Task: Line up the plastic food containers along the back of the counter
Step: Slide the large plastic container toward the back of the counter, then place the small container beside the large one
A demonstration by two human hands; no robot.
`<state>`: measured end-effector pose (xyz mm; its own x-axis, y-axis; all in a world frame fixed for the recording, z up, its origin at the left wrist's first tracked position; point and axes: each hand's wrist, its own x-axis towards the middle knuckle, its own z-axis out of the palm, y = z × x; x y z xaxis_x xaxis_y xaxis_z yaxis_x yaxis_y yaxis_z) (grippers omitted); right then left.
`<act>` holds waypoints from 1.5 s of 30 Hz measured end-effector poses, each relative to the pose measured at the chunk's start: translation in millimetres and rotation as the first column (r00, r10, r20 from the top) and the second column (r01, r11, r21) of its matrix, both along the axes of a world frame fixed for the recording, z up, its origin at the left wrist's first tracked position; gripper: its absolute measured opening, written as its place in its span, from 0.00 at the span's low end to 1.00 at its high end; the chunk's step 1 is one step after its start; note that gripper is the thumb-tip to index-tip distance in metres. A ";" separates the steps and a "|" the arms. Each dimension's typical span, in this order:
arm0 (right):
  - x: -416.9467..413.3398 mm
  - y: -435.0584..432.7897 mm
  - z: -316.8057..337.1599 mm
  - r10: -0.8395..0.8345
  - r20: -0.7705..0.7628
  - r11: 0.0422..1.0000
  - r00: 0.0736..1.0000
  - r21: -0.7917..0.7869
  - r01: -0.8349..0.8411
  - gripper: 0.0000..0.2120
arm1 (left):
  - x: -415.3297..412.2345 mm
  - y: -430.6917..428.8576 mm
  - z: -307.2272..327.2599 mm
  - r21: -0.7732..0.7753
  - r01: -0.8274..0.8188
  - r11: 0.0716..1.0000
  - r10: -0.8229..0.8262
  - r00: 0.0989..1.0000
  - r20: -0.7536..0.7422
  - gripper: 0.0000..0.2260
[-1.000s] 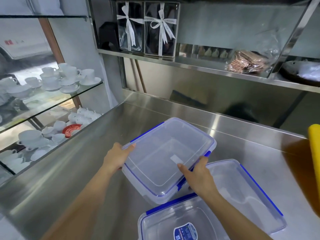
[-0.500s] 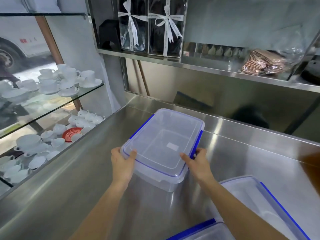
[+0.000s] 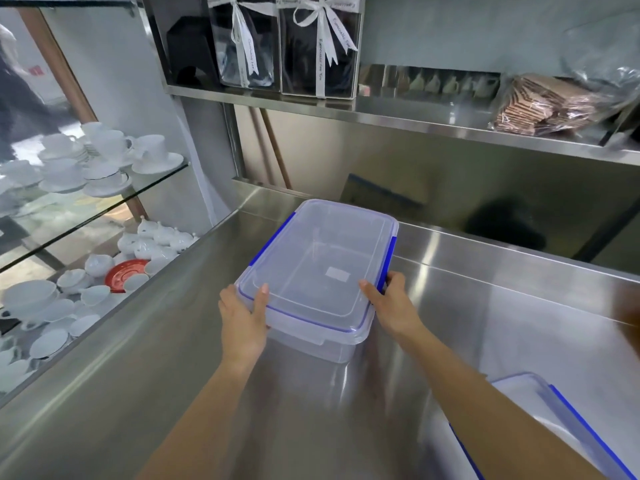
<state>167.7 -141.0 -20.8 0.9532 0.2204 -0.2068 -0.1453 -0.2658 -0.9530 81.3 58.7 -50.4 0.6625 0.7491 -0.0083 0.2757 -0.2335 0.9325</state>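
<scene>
Head view: gripping a clear lidded container point(image 3: 320, 271) with blue clips from both near corners, at the middle of the steel worktop point(image 3: 485, 306), toward its back edge. Left hand point(image 3: 242, 320) at seven o'clock of the lid, grip spread, thumb lying on the rim, fingers hidden down the side wall. Right hand point(image 3: 391, 306) at four o'clock, thumb resting on the lid, fingers wrapping beside a blue clip. Second container point(image 3: 540, 431) sitting well apart at five o'clock, partly cropped.

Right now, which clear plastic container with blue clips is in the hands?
The clear lidded container with blue side clips near the counter's back left, gripped by left hand and right hand. The other container lies untouched, bottom right.
</scene>
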 end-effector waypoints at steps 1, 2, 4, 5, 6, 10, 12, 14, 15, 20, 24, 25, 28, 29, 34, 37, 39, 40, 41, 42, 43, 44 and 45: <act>0.3 3.3 2.3 0.009 0.010 1.000 1.000 -0.016 -0.009 0.23 | 0.8 3.6 1.6 -0.002 -0.007 1.000 0.007 1.000 0.004 0.27; 0.4 5.8 4.6 0.015 0.022 0.999 1.000 -0.033 -0.015 0.23 | 1.5 5.8 1.9 -0.003 -0.011 1.000 0.011 1.000 0.010 0.28; 2.4 9.8 6.3 0.024 0.044 0.997 0.999 -0.081 -0.020 0.24 | 0.1 7.4 1.3 -0.043 -0.011 0.999 0.011 1.000 -0.002 0.30; 3.7 11.5 6.5 0.026 0.057 0.993 0.998 -0.113 -0.020 0.24 | -1.5 7.5 0.5 -0.061 -0.017 0.998 0.016 1.000 -0.022 0.30; 4.2 12.0 7.5 0.031 0.073 0.989 0.997 -0.144 -0.020 0.24 | -3.0 7.9 -0.3 -0.065 -0.036 0.997 0.033 0.999 -0.041 0.30; -2.0 -2.6 17.3 0.096 0.139 0.965 0.986 -0.254 -0.058 0.27 | -10.6 1.9 15.1 0.253 -0.179 0.951 0.223 0.962 -0.157 0.34; -8.0 -25.9 23.1 0.103 0.178 0.952 0.979 -0.303 -0.045 0.30 | -13.4 -19.0 31.1 0.390 -0.135 0.911 0.171 0.984 -0.057 0.34; -13.1 -51.5 25.8 0.082 0.195 0.940 0.977 -0.342 -0.010 0.33 | -16.5 -52.5 47.3 0.481 -0.010 0.877 -0.017 0.998 0.053 0.34; -16.4 -64.6 26.2 0.064 0.192 0.932 0.979 -0.363 0.011 0.33 | -18.7 -72.0 54.3 0.498 0.071 0.864 -0.132 0.987 0.088 0.33; -41.0 -130.3 24.9 0.002 0.187 0.878 0.982 -0.470 0.088 0.35 | -19.8 -159.2 57.8 0.317 0.610 0.726 -0.503 0.786 -0.361 0.28; -58.0 -186.5 17.0 -0.064 0.148 0.810 0.987 -0.569 0.138 0.36 | -19.4 -196.2 48.1 -0.010 0.864 0.503 -0.594 0.338 -0.730 0.37; -61.7 -199.1 15.3 -0.075 0.118 0.794 0.990 -0.593 0.131 0.36 | -19.6 -201.7 44.3 -0.091 0.878 0.469 -0.658 0.279 -0.699 0.33; -71.4 -230.9 7.9 -0.080 -0.068 0.796 0.994 -0.604 0.022 0.35 | -19.7 -211.3 28.4 -0.362 0.863 0.353 -0.879 0.173 -0.445 0.23; -74.2 -238.2 5.2 -0.079 -0.139 0.813 0.987 -0.582 -0.017 0.34 | -19.0 -212.6 23.6 -0.370 0.860 0.350 -0.883 0.172 -0.437 0.23; -76.2 -249.4 -8.7 -0.116 -0.133 0.826 0.984 -0.563 0.021 0.28 | -18.2 -223.6 13.2 -0.320 0.843 0.432 -0.869 0.294 -0.397 0.13; -76.1 -241.7 -9.0 -0.140 -0.047 0.776 0.989 -0.625 0.080 0.23 | -14.3 -230.1 12.1 -0.095 0.767 0.635 -0.743 0.572 -0.348 0.08; -76.2 -235.3 -11.0 -0.160 0.003 0.737 0.987 -0.664 0.122 0.25 | -11.2 -231.4 12.9 -0.045 0.704 0.709 -0.681 0.666 -0.306 0.09; -76.6 -231.9 -12.9 -0.170 0.030 0.723 0.985 -0.675 0.146 0.25 | -9.8 -231.2 14.0 -0.092 0.699 0.709 -0.694 0.670 -0.265 0.11; -77.5 -228.0 -14.9 -0.177 0.061 0.721 0.982 -0.672 0.172 0.25 | -10.0 -231.1 17.4 -0.165 0.704 0.691 -0.722 0.659 -0.209 0.12; -77.9 -225.2 -18.1 -0.188 0.079 0.735 0.979 -0.649 0.194 0.25 | -10.3 -230.7 20.4 -0.249 0.717 0.651 -0.758 0.632 -0.159 0.13; -79.8 -222.6 -17.0 -0.192 0.082 0.778 0.978 -0.594 0.203 0.25 | -12.3 -229.6 24.4 -0.322 0.734 0.598 -0.794 0.597 -0.114 0.17; -81.5 -222.8 -15.3 -0.175 0.046 0.845 0.983 -0.506 0.174 0.27 | -13.0 -225.9 23.2 -0.367 0.758 0.540 -0.831 0.549 -0.090 0.24; -83.4 -225.4 -10.9 -0.117 -0.022 0.914 0.993 -0.392 0.099 0.31 | -12.9 -220.9 19.3 -0.386 0.787 0.481 -0.870 0.481 -0.105 0.34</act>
<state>84.3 -366.4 -31.7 0.9546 0.0097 -0.2978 -0.2339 -0.5951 -0.7689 68.4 -162.2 -31.1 0.9048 -0.2169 -0.3664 0.3096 -0.2557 0.9158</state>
